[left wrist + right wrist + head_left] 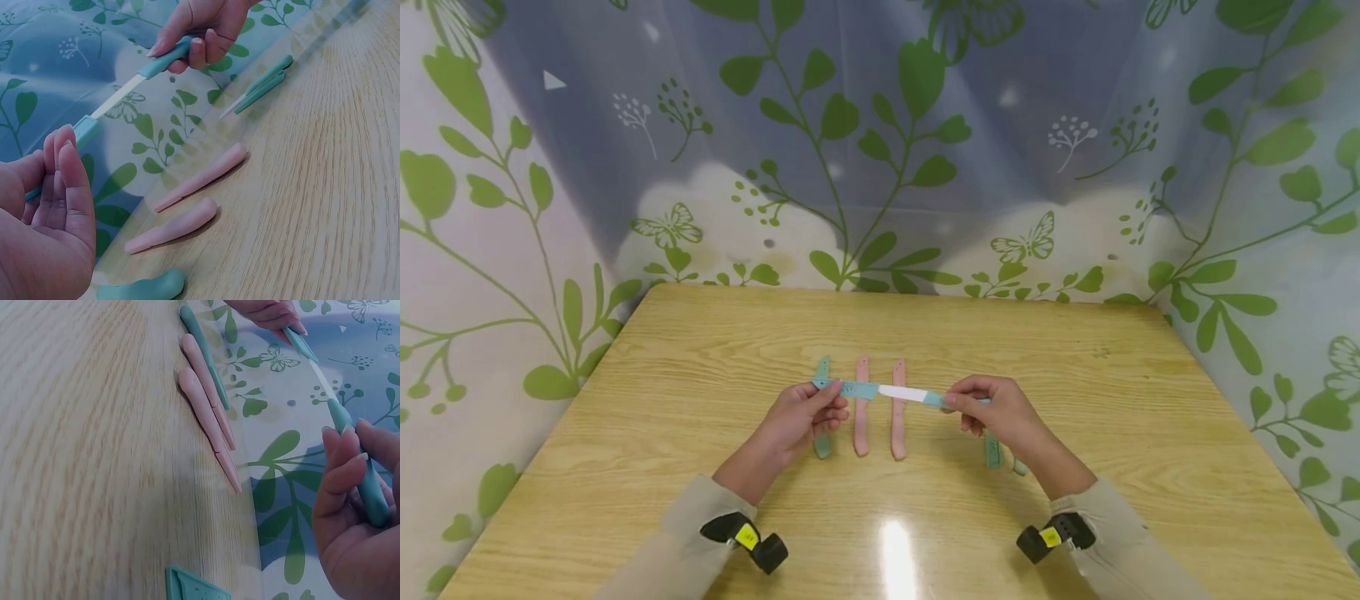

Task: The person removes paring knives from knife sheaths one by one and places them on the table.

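My left hand (805, 417) pinches a light-blue blade sheath (859, 390) between thumb and fingers. Opposite it, my right hand (1003, 412) grips the blue handle of a small paring knife (902, 393). Its white blade lies in line with the sheath, with the tip end at the sheath's mouth and most of the blade bare. Both are held above the table. Beneath lie two pink sheathed knives (861, 429) and a green sheathed knife (823, 447), the green one partly covered by my left hand.
Under my right hand lie a green sheath (993, 452) and a green-handled knife (244, 97) with a bare blade, side by side. The wooden table (715, 333) ends at a leaf-patterned curtain (865, 167) behind and at both sides.
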The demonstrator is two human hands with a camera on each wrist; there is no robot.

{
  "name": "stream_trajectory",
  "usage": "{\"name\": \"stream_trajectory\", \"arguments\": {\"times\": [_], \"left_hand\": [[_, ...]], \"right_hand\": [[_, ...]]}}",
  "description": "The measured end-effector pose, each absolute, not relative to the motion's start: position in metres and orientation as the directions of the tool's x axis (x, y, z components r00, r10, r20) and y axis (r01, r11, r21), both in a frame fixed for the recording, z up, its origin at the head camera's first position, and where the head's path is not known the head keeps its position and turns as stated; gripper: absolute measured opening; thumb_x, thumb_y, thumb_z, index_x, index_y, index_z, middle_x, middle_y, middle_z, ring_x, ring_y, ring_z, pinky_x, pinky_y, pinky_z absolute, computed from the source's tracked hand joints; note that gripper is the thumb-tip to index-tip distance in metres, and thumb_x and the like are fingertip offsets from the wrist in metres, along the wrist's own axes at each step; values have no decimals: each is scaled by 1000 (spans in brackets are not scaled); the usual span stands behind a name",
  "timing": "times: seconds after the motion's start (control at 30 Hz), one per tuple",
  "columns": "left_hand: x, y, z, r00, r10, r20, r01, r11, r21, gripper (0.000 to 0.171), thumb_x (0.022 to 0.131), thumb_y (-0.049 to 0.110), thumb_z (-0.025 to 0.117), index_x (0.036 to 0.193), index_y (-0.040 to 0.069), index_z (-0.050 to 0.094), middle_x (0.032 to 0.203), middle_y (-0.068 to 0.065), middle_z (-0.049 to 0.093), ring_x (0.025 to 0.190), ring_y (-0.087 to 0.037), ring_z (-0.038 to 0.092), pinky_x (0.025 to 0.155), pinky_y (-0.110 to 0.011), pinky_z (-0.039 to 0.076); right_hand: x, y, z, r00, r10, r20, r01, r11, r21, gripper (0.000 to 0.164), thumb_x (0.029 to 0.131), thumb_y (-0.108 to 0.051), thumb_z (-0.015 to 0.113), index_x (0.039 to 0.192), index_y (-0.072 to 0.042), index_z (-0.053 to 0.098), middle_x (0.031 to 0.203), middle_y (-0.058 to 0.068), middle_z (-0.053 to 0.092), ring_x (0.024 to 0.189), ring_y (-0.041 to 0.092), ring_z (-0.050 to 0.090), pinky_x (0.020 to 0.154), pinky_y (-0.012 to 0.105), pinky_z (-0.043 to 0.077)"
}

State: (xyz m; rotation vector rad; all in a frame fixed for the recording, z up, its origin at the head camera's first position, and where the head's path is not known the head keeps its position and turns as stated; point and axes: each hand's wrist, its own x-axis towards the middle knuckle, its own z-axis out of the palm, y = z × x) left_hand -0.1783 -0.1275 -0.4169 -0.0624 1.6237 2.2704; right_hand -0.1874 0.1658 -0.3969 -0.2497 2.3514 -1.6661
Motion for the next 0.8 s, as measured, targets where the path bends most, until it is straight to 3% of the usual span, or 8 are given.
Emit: {"name": "stream_trajectory", "arguments": {"times": [0.33,0.57,0.8], "left_hand": [[-178,-127,-415,-936,246,-253,-324,-316,891,20,97,22,55,85,8,64,72,2,69,64,-6,65,58,-17,54],[-181,-123,-416,-933,240,-267,-331,-287,899,18,96,20,57,86,6,62,72,2,67,65,-7,64,60,-17,54],[-182,-117,-415,-928,258,-270,-329,-222,918,20,99,24,52,92,5,52,78,1,56,67,-9,58,61,-18,51]], "right_hand": [[-186,176,-398,-929,-363,-76,-40,302,-952,26,97,-24,56,107,1,60,97,25,69,59,22,59,49,28,46],[-186,179,-399,-934,-353,-51,-53,277,-959,30,100,-26,51,111,2,55,91,15,72,58,20,59,49,25,45],[-188,181,-399,-957,-283,-69,8,210,-978,31,101,-27,48,112,2,52,86,-1,71,57,13,56,50,23,39]]}}
